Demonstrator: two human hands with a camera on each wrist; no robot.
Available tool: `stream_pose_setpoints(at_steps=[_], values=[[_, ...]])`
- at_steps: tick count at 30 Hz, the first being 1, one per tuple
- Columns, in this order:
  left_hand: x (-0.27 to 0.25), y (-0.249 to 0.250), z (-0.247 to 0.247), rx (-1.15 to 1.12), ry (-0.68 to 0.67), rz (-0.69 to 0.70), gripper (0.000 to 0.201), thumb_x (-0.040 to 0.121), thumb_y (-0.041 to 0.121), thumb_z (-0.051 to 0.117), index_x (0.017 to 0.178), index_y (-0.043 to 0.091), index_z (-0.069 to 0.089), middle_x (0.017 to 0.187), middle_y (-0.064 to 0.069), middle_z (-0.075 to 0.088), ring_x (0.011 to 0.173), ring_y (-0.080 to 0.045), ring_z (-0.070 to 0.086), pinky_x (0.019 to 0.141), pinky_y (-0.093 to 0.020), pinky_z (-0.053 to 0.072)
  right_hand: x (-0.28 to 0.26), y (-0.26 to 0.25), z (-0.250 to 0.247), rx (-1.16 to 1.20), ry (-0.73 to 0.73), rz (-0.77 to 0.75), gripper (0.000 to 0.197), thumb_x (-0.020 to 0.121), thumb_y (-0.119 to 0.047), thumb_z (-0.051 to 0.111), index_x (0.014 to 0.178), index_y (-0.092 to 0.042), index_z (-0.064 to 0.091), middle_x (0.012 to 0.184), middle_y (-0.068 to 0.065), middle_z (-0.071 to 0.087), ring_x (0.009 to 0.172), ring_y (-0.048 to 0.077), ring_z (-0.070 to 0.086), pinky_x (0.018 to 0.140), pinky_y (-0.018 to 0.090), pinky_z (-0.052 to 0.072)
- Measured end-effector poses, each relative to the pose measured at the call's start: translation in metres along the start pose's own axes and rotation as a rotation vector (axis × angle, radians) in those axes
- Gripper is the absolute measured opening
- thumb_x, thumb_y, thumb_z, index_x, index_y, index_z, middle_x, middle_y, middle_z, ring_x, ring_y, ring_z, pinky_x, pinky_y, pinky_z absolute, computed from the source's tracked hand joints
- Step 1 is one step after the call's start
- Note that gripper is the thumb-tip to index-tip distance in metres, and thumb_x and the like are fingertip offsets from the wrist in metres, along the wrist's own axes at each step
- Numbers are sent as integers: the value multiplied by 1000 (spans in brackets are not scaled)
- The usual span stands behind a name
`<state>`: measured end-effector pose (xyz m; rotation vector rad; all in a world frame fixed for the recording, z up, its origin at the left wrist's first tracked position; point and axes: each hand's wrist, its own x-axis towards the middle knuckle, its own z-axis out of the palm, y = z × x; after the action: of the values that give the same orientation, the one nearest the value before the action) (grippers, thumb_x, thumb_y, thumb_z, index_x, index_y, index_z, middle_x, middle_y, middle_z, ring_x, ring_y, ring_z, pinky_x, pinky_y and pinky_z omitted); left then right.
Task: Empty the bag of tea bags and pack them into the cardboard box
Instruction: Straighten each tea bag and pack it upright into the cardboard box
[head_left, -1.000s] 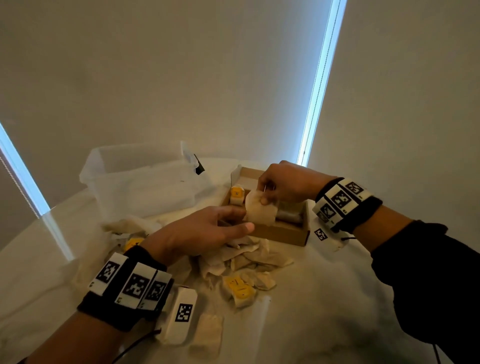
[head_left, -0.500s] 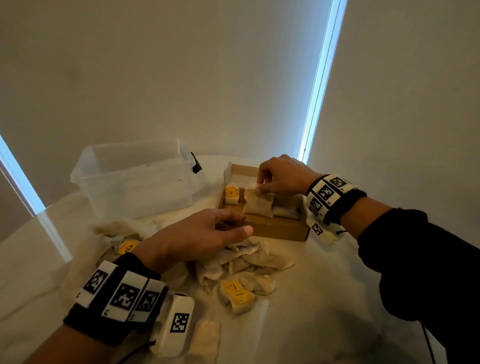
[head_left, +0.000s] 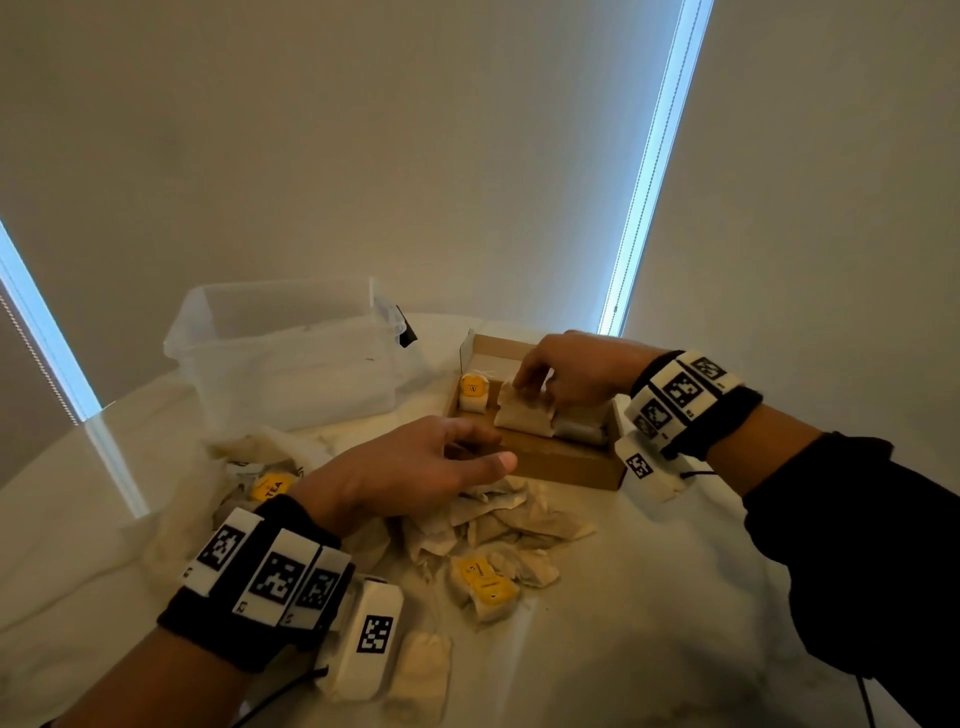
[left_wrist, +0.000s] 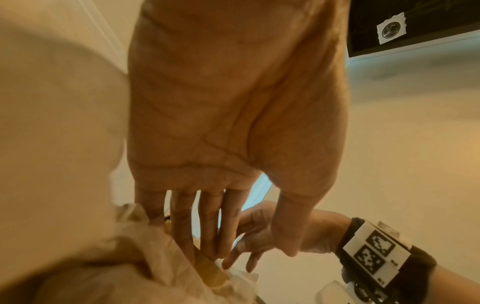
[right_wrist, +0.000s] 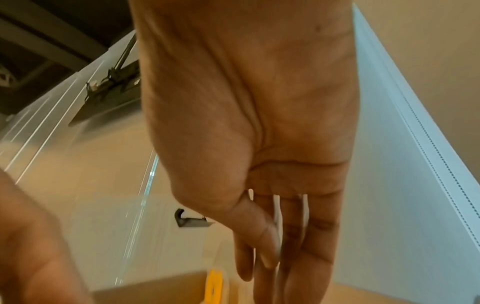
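White surface (head_left: 597, 649) held loose tea bags (head_left: 498, 519) beside the cardboard box (head_left: 566, 462). Right hand (head_left: 566, 374) pressed straight fingers on packed bags; left hand (head_left: 415, 467) hovered open. Light, soft, probably tearable: pinch the edges.

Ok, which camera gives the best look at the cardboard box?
The head view: it shows the whole cardboard box open on the table, tea bags standing inside, right hand over them. The right wrist view catches only a blurred box edge at the bottom. In the left wrist view, fingers and paper mostly hide it.
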<state>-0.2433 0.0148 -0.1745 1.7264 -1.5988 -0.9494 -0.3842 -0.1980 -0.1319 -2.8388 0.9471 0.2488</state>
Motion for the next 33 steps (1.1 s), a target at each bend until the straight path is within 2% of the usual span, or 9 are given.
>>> stream_pose_setpoints(at_steps=[4, 7, 11, 13, 18, 21, 25, 29, 33], values=[[2, -1, 1, 6, 12, -5, 40, 103, 46, 63, 142, 36, 64, 127, 13, 71, 112, -3, 69, 91, -16, 54, -8, -3, -11, 42, 24, 7, 50, 97, 6, 57, 140, -17, 68, 128, -5, 74, 111, 10, 67, 93, 24, 49], [-1, 5, 1, 25, 43, 3, 40, 107, 37, 60, 147, 32, 60, 134, 10, 68, 112, -4, 67, 88, -13, 54, -21, -13, -10, 32, 22, -43, 35, 102, -14, 65, 136, -23, 71, 127, -7, 75, 111, 9, 67, 102, 29, 51], [-18, 18, -14, 97, 150, 61, 32, 110, 28, 57, 139, 37, 65, 129, 12, 66, 109, -3, 66, 78, -14, 49, -57, -36, -19, 121, -48, -143, 12, 99, -35, 73, 110, -30, 76, 101, -12, 78, 92, 7, 72, 91, 32, 55], [-28, 22, -28, 116, 216, 98, 26, 109, 28, 59, 129, 38, 72, 125, 18, 70, 112, 2, 64, 89, -18, 48, -78, -52, -16, 83, -116, -201, 14, 93, -43, 79, 105, -35, 75, 100, -15, 74, 96, 7, 67, 91, 32, 54], [-42, 19, -53, 173, 323, 41, 22, 105, 36, 64, 123, 32, 76, 117, 17, 74, 112, 3, 65, 86, -14, 44, -103, -93, 20, 26, -258, -382, 41, 82, -58, 84, 117, -43, 70, 109, -21, 70, 101, 2, 63, 93, 30, 55], [-39, 6, -55, 266, 304, -41, 32, 103, 45, 65, 126, 25, 75, 120, 9, 75, 115, -8, 68, 100, -30, 50, -98, -104, 51, -66, -280, -433, 47, 84, -56, 84, 122, -35, 67, 109, -14, 68, 97, 7, 63, 86, 29, 57], [-34, -9, -51, 229, 134, -144, 43, 101, 55, 62, 124, 20, 75, 116, 5, 77, 108, -11, 70, 92, -28, 51, -95, -100, 37, -49, -272, -450, 28, 93, -41, 79, 119, -34, 72, 108, -15, 66, 91, 4, 58, 78, 20, 47], [-34, -4, -46, 95, 222, -65, 47, 102, 62, 52, 114, 26, 79, 106, 13, 81, 102, -8, 75, 93, -30, 56, -97, -77, -9, 316, -56, -374, 19, 88, -36, 83, 106, -38, 76, 108, -18, 72, 98, 8, 70, 95, 32, 55], [-33, 18, -31, -378, 207, -13, 64, 102, 73, 33, 125, 30, 74, 114, 2, 81, 107, -20, 77, 89, -40, 64, -89, -72, -18, 806, 250, -348, 18, 91, -23, 83, 107, -21, 76, 104, -6, 79, 94, 15, 78, 89, 30, 60]])
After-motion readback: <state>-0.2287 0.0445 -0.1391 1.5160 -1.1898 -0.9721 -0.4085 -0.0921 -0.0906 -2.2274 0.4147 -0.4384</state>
